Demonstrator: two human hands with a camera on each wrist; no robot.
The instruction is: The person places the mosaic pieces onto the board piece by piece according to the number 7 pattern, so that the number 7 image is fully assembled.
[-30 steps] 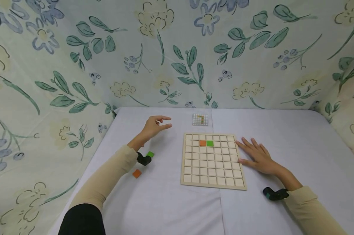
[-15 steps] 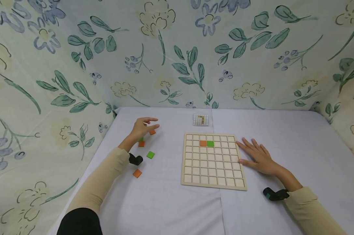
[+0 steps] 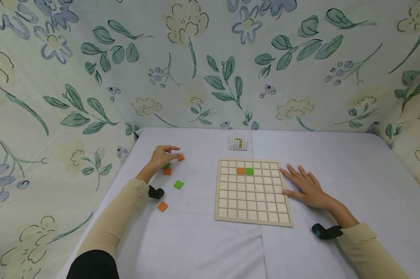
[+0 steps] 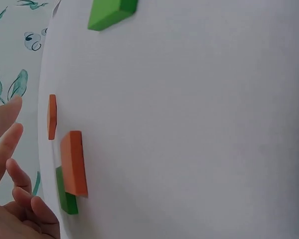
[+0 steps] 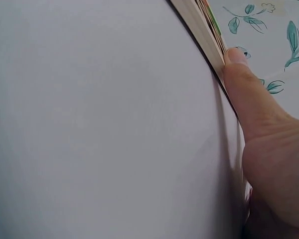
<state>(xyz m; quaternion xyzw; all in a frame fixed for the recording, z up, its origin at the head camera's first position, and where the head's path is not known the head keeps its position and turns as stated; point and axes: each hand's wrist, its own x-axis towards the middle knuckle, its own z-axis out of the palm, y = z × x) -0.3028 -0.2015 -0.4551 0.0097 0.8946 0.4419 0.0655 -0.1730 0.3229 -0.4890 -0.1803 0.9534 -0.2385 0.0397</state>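
My left hand (image 3: 162,155) hovers with loosely spread fingers (image 4: 9,142) over a small cluster of flat square tiles and holds nothing. Its fingertips are just beside a small orange square tile (image 3: 180,157) at about three o'clock of the hand; I cannot tell whether they touch it. Under the palm, at six o'clock, a green square tile (image 3: 166,166) lies partly beneath a second orange square tile (image 3: 167,171); the left wrist view shows the orange one overlapping the green. Further toward me lie another green square tile (image 3: 178,184) and a third orange tile (image 3: 162,206), both apart from the hand.

My right hand (image 3: 307,186) lies flat, fingers straight and splayed, on the white tablecloth (image 3: 353,174), its thumb (image 5: 241,84) pressed against the right edge of the pale wooden grid board (image 3: 252,192). Two tiles, orange (image 3: 240,170) and green (image 3: 249,171), sit side by side in the board's second row. At twelve o'clock of the board lies a small printed pattern card (image 3: 238,142).
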